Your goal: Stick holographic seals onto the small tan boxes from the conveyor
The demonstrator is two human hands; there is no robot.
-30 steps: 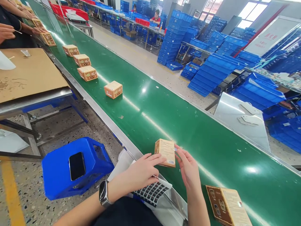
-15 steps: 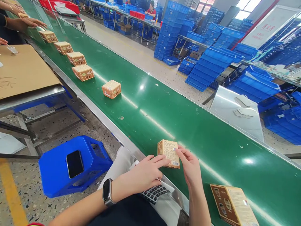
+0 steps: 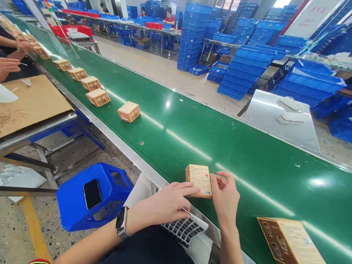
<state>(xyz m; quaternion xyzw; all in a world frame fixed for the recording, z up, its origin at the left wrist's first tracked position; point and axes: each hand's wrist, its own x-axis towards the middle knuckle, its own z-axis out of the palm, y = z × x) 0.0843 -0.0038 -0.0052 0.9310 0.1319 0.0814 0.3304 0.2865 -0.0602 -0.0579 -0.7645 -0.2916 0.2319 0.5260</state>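
A small cream-and-brown printed box (image 3: 198, 176) sits on the green conveyor belt in front of me. My left hand (image 3: 172, 200) lays its stretched fingers over the near left part of the box top, while the thumb side is at a sheet of dark square stickers (image 3: 181, 229) hanging below, seemingly held there. To the right of the box is my right hand (image 3: 225, 192), its thumb against the box's right edge and its other fingers half curled and apart; nothing shows between them. A small patch, perhaps a sticker, shows near the top's right edge.
Another box (image 3: 291, 238) lies on the belt (image 3: 247, 165) at lower right. Several boxes (image 3: 98, 97) stand farther up on the left. A blue stool (image 3: 74, 194) bears a phone (image 3: 92, 194). Co-workers' hands (image 3: 9, 66) are at a cardboard-topped table (image 3: 35, 102).
My right hand has drawn back slightly to the right, off the box top to its edge. The left hand stays on the box. The view has shifted a little.
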